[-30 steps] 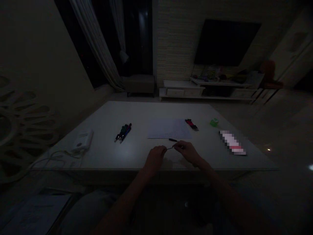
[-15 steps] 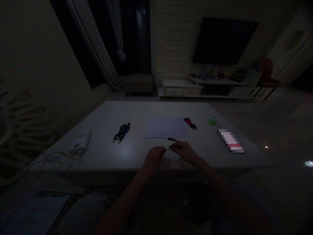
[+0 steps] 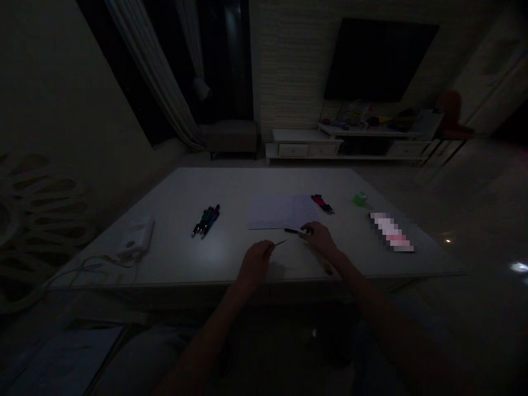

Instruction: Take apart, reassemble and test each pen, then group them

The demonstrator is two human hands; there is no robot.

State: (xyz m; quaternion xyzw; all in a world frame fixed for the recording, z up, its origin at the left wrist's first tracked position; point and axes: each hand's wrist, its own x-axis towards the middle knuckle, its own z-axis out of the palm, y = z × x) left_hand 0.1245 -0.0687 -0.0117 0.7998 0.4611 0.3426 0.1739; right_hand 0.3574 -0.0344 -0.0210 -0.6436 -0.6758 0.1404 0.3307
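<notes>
Pinched in my left hand [image 3: 256, 263] is a thin dark rod [image 3: 281, 242], like a pen refill, its tip pointing right. My right hand [image 3: 320, 240] reaches over the table just below the paper [image 3: 276, 212], its fingertips at the right end of a dark pen part [image 3: 291, 231]. Whether those fingers grip it is too dim to tell. Beyond the right hand, red and black pens [image 3: 322, 204] lie at the paper's right edge. A bunch of dark, green and blue pens [image 3: 205, 221] lies to the left.
On the white table [image 3: 231, 258], a white box with cables [image 3: 136, 236] stands at the left. A green object [image 3: 360, 198] and a phone with a blurred screen [image 3: 391, 232] are at the right. A small dark item [image 3: 328, 268] lies near the front edge.
My hands have moved apart. The right hand has left the thin rod and moved forward to the dark pen part; the left hand still holds the rod. The view has shifted slightly.
</notes>
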